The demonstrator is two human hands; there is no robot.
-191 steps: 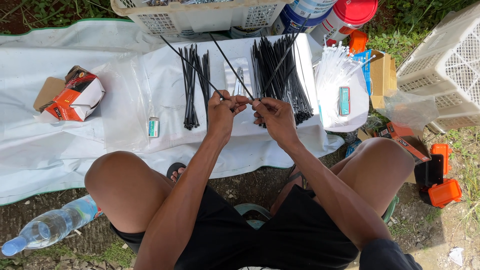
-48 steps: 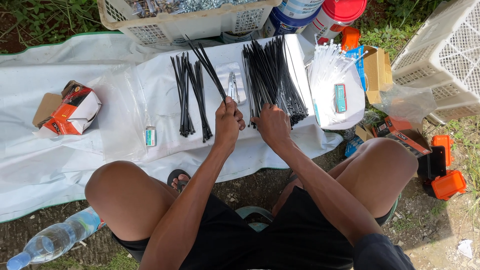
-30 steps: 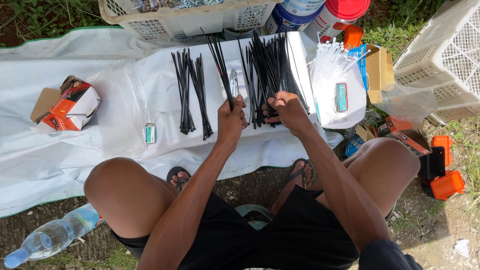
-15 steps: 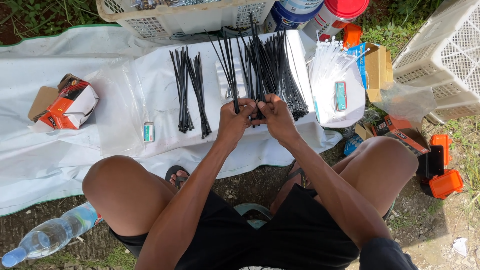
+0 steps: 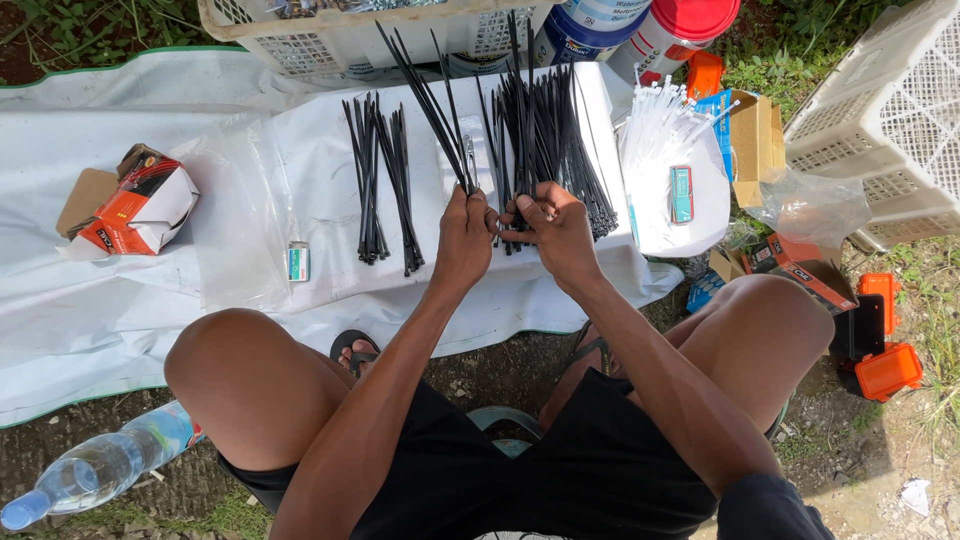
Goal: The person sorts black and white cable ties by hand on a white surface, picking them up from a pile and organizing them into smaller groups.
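Note:
My left hand (image 5: 464, 236) grips a small bunch of black cable ties (image 5: 430, 100) by their lower ends, and they fan up and away from me. My right hand (image 5: 553, 228) sits right beside it, fingers pinched on ties at the near edge of the big pile of black cable ties (image 5: 545, 135) lying on the white sheet (image 5: 250, 210). Two smaller bundles of black ties (image 5: 380, 180) lie to the left of my hands.
An orange-and-white carton (image 5: 140, 205) lies far left. White cable ties (image 5: 665, 130) rest on a clear bag at right, near cardboard boxes (image 5: 760, 150). Plastic crates (image 5: 890, 110) stand right and at the top. A water bottle (image 5: 95, 470) lies bottom left; orange cases (image 5: 885, 370) lie right.
Over the last seconds my left hand kept its bunch of ties, which swung from leaning left to more upright. My right hand came back from the pile to meet the left.

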